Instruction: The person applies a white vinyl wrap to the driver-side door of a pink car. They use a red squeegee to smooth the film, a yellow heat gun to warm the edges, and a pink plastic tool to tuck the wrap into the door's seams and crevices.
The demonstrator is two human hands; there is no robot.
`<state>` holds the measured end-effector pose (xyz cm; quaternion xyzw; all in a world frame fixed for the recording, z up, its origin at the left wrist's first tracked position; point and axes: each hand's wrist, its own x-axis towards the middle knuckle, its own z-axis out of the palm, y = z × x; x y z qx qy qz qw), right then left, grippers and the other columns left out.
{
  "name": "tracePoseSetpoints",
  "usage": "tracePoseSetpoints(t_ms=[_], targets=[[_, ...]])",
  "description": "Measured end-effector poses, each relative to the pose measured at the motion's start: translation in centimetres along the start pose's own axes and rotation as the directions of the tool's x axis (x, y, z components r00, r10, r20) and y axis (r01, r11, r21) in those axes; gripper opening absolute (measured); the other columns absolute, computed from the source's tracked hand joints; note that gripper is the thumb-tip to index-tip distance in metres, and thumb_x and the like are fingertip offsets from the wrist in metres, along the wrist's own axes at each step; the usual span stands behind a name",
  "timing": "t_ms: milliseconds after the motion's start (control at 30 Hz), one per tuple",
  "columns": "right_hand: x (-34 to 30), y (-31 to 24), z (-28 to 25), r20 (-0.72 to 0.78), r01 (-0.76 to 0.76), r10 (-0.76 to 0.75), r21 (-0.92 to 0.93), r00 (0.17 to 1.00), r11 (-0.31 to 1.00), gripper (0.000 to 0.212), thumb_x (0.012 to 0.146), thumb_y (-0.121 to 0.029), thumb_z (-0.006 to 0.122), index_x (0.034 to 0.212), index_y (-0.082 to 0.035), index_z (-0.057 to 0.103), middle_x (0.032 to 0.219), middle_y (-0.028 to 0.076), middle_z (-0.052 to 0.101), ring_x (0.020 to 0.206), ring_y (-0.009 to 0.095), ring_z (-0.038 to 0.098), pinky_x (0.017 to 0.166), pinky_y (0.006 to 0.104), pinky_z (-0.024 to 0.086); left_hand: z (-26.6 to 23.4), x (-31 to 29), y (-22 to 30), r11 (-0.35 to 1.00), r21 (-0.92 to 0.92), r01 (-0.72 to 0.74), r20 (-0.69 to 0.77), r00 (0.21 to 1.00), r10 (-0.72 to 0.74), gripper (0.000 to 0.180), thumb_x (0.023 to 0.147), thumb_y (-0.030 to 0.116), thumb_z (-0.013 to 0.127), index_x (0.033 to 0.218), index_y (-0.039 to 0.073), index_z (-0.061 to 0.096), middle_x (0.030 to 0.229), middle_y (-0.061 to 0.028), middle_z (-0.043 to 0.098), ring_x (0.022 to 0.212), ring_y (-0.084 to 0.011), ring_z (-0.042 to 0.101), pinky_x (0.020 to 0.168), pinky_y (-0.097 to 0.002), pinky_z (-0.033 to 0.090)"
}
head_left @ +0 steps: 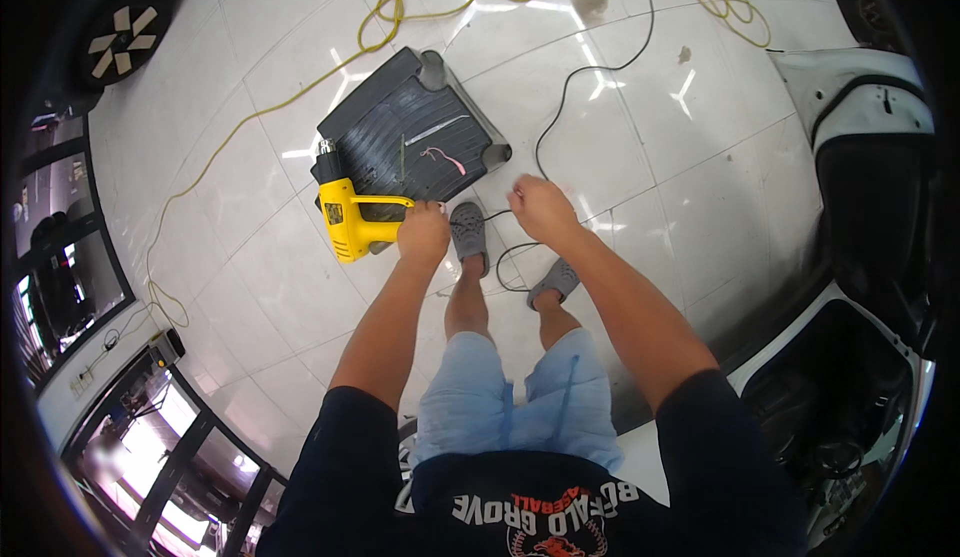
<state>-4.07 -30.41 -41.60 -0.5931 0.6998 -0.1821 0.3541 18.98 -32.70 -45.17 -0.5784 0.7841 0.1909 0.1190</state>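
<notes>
My left hand (424,233) is closed round the handle of a yellow heat gun (345,219). Its dark nozzle points away from me, over the near left edge of a black ribbed plastic stand (400,127). On that stand lie a pink strip (446,161) and a thin pale strip. To the right, my right hand (545,209) is closed with the fingertips together; what they hold, if anything, is too small to name. A black cord (517,247) loops beneath my hands and shows on both sides of the right one; whether the fingers touch it is unclear.
A yellow extension cord (393,19) snakes across the tiled floor (690,187), with coils at the far side. Opened car doorways (870,207) line the right. A wheel (122,42) stands far left, with glass panels below it. My feet wear grey clogs (468,232).
</notes>
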Motion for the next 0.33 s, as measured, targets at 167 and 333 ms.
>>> tracePoseSetpoints(t_ms=[167,333], targets=[[9.2,-2.4,7.7,0.161,-0.002,0.046,-0.260,0.986,0.966,0.024,0.088,-0.022,0.062,0.096,0.000,0.059,0.095,0.021,0.066,0.083,0.036,0.069,0.071,0.0435,0.056,3.9,3.3,-1.2,0.972,0.218,-0.088,0.105,0.992,0.066,0.020,0.093,0.023,0.054,0.092,0.006,0.066,0.090,-0.0112,0.067,0.086,-0.0270,0.068,0.067,-0.0388,0.057],[11.5,-2.7,13.0,0.390,0.103,0.062,-0.388,0.919,0.916,0.030,0.088,-0.025,0.064,0.104,-0.001,0.058,0.103,0.021,0.067,0.092,0.035,0.070,0.075,0.0430,0.057,4.2,3.4,-3.4,0.989,-0.150,0.012,0.143,0.990,0.010,0.016,0.089,0.024,0.061,0.097,0.011,0.065,0.095,-0.0084,0.068,0.088,-0.0324,0.067,0.077,-0.0412,0.056]])
